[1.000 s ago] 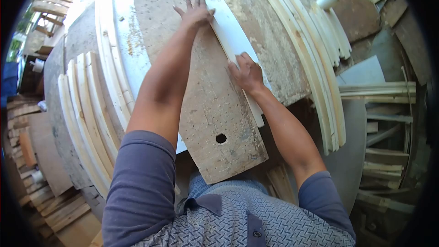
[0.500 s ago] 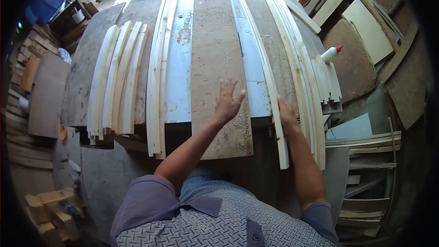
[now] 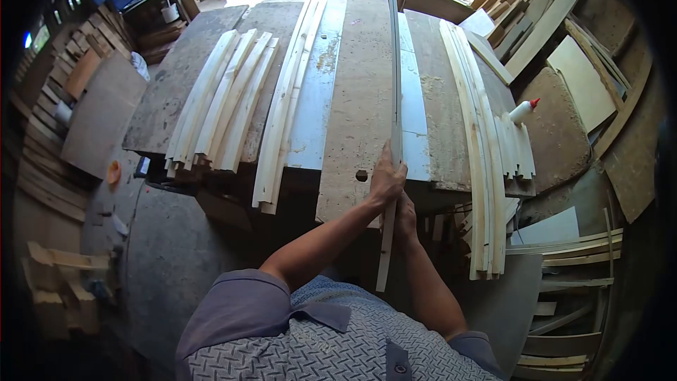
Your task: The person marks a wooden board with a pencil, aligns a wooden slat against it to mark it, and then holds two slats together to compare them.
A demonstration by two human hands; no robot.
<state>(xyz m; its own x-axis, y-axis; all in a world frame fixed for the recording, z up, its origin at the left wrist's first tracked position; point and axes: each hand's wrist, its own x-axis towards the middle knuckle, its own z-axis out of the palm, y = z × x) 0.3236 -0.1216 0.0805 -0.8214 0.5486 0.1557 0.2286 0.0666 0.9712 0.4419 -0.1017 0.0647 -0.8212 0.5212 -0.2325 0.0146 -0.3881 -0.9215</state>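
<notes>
A long wooden strip (image 3: 396, 92) is raised over the middle of the worktable, its near end pointing toward my body. My left hand (image 3: 387, 178) is closed around it near its lower part. Just beside and below, my right hand (image 3: 405, 217) grips the same strip, its fingers partly hidden. Under the strip lies a broad brown board (image 3: 363, 85) with a dark hole near its front. A pair of pale strips (image 3: 289, 99) lies to the left of this board, and more long strips (image 3: 481, 148) lie to the right.
Shorter pale strips (image 3: 226, 99) are grouped on the table's left side. A white bottle with a red cap (image 3: 522, 111) rests on short pieces at the right. Boards lean at the far right, and a rack of curved strips (image 3: 578, 282) stands lower right.
The strip by my right hand has been lifted off the table and moved left. My left hand, earlier spread over the board, has closed on it. The view has shifted.
</notes>
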